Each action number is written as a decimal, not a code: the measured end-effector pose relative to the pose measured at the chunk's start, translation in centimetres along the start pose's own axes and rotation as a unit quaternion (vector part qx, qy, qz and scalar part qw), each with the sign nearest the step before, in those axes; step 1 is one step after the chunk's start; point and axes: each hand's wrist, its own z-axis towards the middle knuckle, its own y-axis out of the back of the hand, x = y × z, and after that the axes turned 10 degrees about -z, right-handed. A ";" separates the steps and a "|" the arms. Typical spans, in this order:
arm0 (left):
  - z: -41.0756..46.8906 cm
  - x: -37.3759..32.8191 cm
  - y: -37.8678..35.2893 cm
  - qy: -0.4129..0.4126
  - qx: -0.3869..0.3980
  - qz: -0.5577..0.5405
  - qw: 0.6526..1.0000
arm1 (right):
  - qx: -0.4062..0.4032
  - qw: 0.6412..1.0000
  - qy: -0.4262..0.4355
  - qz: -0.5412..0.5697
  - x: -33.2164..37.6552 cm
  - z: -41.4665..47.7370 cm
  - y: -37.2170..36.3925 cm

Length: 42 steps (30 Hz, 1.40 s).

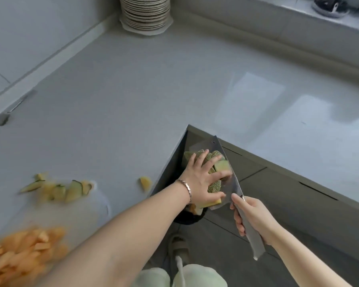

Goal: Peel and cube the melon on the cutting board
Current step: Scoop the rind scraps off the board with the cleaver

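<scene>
Head | left grip (203, 181) flat on rinds (215, 155) | right grip (255, 218) holds cleaver (235, 184) | plates (145, 13) behind

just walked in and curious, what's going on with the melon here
The left hand presses melon rinds against a cleaver gripped by the right hand, over a dark bin below the counter edge. Cubed melon is piled on the board, and a few rind scraps lie nearby.
</scene>
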 end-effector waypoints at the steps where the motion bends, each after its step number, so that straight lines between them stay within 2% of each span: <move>1: 0.1 0.1 -0.7 0.007 0.005 -0.002 1.000 | -0.002 1.000 -0.005 -0.003 -0.4 0.4 -0.1; 4: 0.0 1.5 -2.5 0.029 0.035 0.012 0.999 | -0.015 1.000 -0.013 -0.009 -1.1 1.8 -0.3; 10: 0.0 3.2 -3.9 0.119 0.099 -0.048 0.987 | -0.047 0.997 -0.025 -0.053 -1.7 3.9 1.1; 12: 0.3 2.8 -3.8 0.106 0.066 -0.055 0.991 | -0.049 0.996 -0.019 -0.068 -1.7 3.9 1.7; 15: 1.2 1.7 -3.9 0.047 -0.043 -0.066 0.996 | -0.054 0.994 -0.002 -0.097 -1.5 3.6 2.2; 18: 2.6 0.7 -3.1 0.068 -0.088 -0.073 0.991 | -0.052 0.991 0.015 -0.122 -0.9 2.9 3.0; 24: 2.6 0.4 -2.2 0.103 -0.038 -0.121 0.987 | -0.069 0.989 0.032 -0.125 0.4 1.2 4.1; 27: 1.4 0.4 -3.1 0.124 0.050 -0.051 0.990 | -0.093 0.988 0.036 -0.121 1.2 0.9 4.7; 29: 1.2 0.3 -3.0 0.146 0.058 -0.013 0.988 | -0.103 0.985 0.041 -0.133 1.9 0.9 4.9; 31: 1.2 0.1 -2.1 0.155 0.007 -0.029 0.987 | -0.107 0.980 0.048 -0.159 2.6 0.8 4.9; 33: 1.5 -0.1 -0.7 0.125 -0.144 -0.023 0.981 | -0.102 0.976 0.052 -0.187 3.1 0.8 4.6; 35: 1.8 -0.1 0.6 0.104 -0.230 -0.088 0.964 | -0.091 0.973 0.055 -0.207 3.6 0.7 4.2; 36: 1.7 -0.2 1.4 0.110 -0.218 -0.114 0.963 | -0.084 0.971 0.058 -0.215 3.8 0.6 4.0; 38: 1.8 -0.2 2.0 0.151 -0.131 -0.143 0.969 | -0.075 0.970 0.067 -0.222 4.1 0.4 3.6; 42: 1.7 0.8 0.2 0.184 -0.047 -0.156 0.969 | -0.082 0.973 0.074 -0.203 4.7 0.0 3.4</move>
